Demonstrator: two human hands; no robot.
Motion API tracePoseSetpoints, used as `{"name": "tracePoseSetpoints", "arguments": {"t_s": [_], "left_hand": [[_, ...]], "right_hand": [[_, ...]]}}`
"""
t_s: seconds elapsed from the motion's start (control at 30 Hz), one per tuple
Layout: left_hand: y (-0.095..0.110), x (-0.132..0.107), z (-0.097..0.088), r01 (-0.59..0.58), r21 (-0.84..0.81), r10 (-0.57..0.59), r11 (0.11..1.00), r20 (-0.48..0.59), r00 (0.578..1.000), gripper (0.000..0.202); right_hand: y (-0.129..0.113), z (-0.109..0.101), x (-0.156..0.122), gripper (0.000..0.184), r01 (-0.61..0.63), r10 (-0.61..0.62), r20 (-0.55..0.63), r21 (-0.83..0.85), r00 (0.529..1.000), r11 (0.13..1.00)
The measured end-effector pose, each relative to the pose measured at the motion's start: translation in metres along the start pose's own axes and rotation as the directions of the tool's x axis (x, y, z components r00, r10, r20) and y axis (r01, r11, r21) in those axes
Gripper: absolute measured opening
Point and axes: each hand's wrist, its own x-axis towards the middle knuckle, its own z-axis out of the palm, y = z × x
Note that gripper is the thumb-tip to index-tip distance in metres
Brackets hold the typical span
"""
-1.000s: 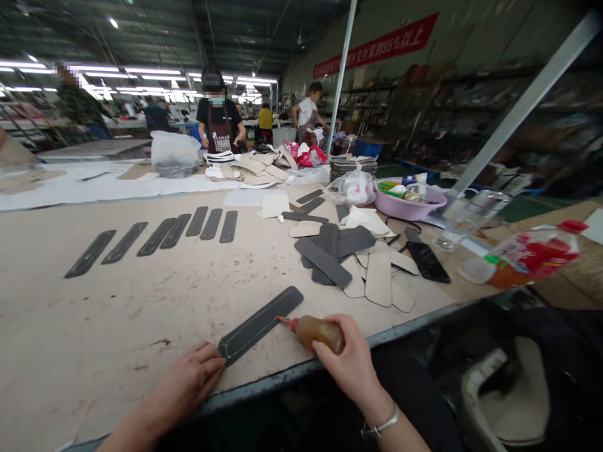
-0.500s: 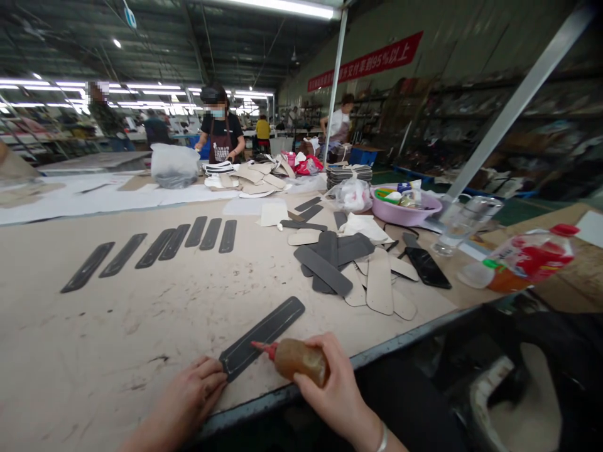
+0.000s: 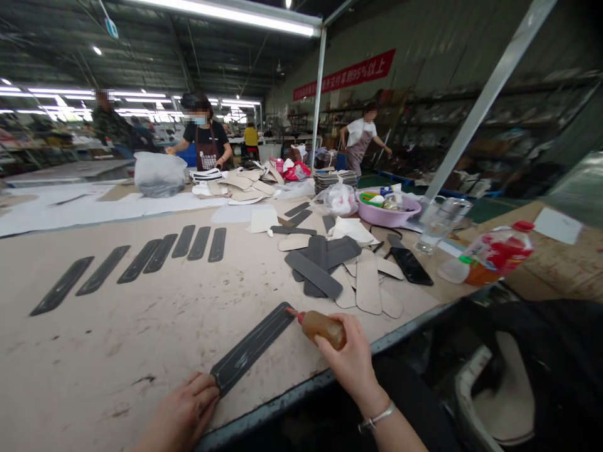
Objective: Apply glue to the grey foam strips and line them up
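1. Strip point(image 3: 252, 348) lies flat on the stained tabletop point(image 3: 179, 326), left of your right grip point(image 3: 349, 355), long axis slanting from near left to far right.
2. Your left grip point(image 3: 189, 402) touches its near end — pinching or pressing, cannot tell which.
3. Your right grip wraps the bottle point(image 3: 325, 329), nozzle point(image 3: 294, 314) at the far end.
4. Seven pieces point(image 3: 140, 261) lie beyond left, a pile point(image 3: 313, 274) beyond right — past them, a co-worker point(image 3: 205, 145) and shelves point(image 3: 509, 116).

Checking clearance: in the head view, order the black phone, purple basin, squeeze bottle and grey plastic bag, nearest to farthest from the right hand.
1. Squeeze bottle: in the right hand
2. Black phone: ahead, to the right
3. Purple basin: beyond the black phone
4. Grey plastic bag: far off, left
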Motion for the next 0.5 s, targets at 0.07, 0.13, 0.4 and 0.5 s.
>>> {"name": "tracePoseSetpoints", "arguments": {"t_s": [0.07,0.13,0.4,0.5], "left_hand": [[0.0,0.0,0.001,0.002,-0.011,-0.002,1.0,-0.002,1.0,0.029],[0.0,0.0,0.002,0.023,-0.028,-0.023,0.999,0.015,1.0,0.029],[0.006,0.001,0.001,0.103,0.002,-0.102,0.995,0.089,0.991,0.029],[0.009,0.001,0.002,0.098,0.028,-0.1,0.995,0.084,0.992,0.028]], "right_hand": [[0.001,0.003,0.002,0.03,-0.01,0.01,-0.014,0.009,1.0,1.0],[0.0,0.006,0.003,0.03,-0.018,0.018,-0.012,0.006,1.0,1.0],[-0.001,-0.001,-0.002,0.028,-0.051,0.056,0.068,-0.074,0.996,0.996],[0.002,-0.004,-0.007,0.027,-0.03,0.035,0.082,-0.054,0.996,0.998]]}}
